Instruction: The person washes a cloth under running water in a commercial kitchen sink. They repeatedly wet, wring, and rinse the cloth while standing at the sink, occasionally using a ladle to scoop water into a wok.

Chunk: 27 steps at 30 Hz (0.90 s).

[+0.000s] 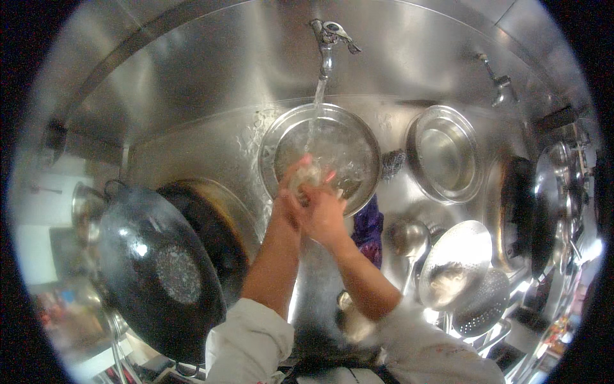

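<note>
A round steel basin holds water, fed by a stream from the faucet above it. My left hand and my right hand are close together over the basin's near side, below the stream. Between the fingers is a pale, blurred patch; whether it is an object or splashing water is not clear. Reddish spots show near the fingertips. How tightly the fingers are closed is hidden by blur and by the overlapping hands.
A large dark wok leans on the left, before another blackened pan. To the right are a steel bowl, a mesh scrubber, a ladle and perforated skimmers. Purple cloth lies beside the basin. A second faucet is at right.
</note>
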{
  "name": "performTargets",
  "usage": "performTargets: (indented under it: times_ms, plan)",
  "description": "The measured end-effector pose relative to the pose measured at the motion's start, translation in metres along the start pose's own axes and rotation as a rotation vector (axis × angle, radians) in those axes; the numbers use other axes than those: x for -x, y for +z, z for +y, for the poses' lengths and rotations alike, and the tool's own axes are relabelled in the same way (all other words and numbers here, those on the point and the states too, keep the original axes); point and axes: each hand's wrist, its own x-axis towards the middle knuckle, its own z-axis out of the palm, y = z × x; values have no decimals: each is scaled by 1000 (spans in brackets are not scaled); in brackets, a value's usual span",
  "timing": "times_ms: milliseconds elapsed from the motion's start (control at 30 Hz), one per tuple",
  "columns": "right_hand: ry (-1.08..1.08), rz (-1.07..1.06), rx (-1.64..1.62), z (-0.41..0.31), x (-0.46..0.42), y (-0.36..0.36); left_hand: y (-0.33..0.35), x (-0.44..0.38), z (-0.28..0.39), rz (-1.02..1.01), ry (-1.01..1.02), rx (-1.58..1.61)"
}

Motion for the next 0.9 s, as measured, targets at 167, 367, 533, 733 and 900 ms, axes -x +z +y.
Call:
performTargets:
  times_ms: [167, 367, 533, 733, 900]
  plan:
    - [72, 226, 159, 72, -104, 73, 6, -9, 9, 281, 120, -878]
    - [293, 238, -208, 168, -179, 113, -2, -8, 5, 31, 318, -77]
    - [265, 107, -378, 137, -151, 123, 28, -5, -3, 256, 47, 96]
    - [-228, 17, -155, 4, -5, 19, 0, -3, -13, -302, 382, -124]
    - [-244, 504, 83, 61, -86, 84, -44, -25, 0, 167, 137, 198]
